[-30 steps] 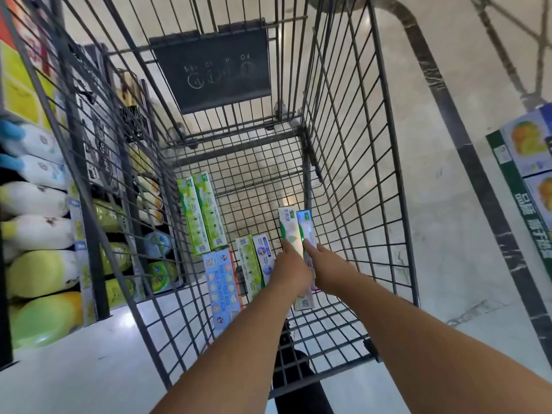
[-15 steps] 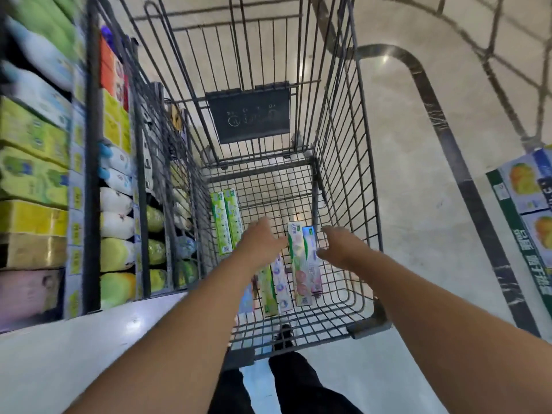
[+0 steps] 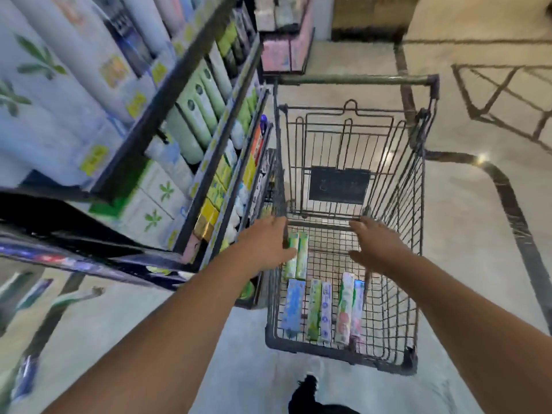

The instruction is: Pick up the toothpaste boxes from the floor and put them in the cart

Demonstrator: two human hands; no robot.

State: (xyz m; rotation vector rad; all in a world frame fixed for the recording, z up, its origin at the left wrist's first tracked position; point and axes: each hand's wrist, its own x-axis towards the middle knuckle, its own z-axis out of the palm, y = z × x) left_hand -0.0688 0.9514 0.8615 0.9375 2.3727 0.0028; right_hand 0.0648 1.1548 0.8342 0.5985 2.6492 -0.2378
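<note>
Several toothpaste boxes point(image 3: 348, 309) lay flat on the wire floor of the cart point(image 3: 418, 234): a green pair point(image 3: 297, 258) toward the far left, then a blue box point(image 3: 292, 304), a green-and-pale pair point(image 3: 319, 312) and a pink-and-white pair point(image 3: 349, 312) in a row at the near end, long sides parallel, some touching. No boxes visible on the store floor point(image 3: 478, 264) in this view. Left hand point(image 3: 265, 246) hovered over the cart's left wall, fingers loosely spread, holding nothing. Right hand point(image 3: 376, 243) hung over the basket, also spread and empty.

Handling guess: thin printed carton, light, stiff along the length, crushable on the broad faces, glossy so a bit slick. Best taken across the narrow sides near mid-length, thumb one edge, fingers the other; a pair could likely go in one grab.

Cart was dark metal grid, rigid, with gaps narrower than a box, so boxes shouldn't slip through. Dark placard point(image 3: 339, 186) on the far panel. Shelves point(image 3: 209, 162) on the left held tubes and cartons, blurred. Floor looked polished stone, dark inlay lines.
</note>
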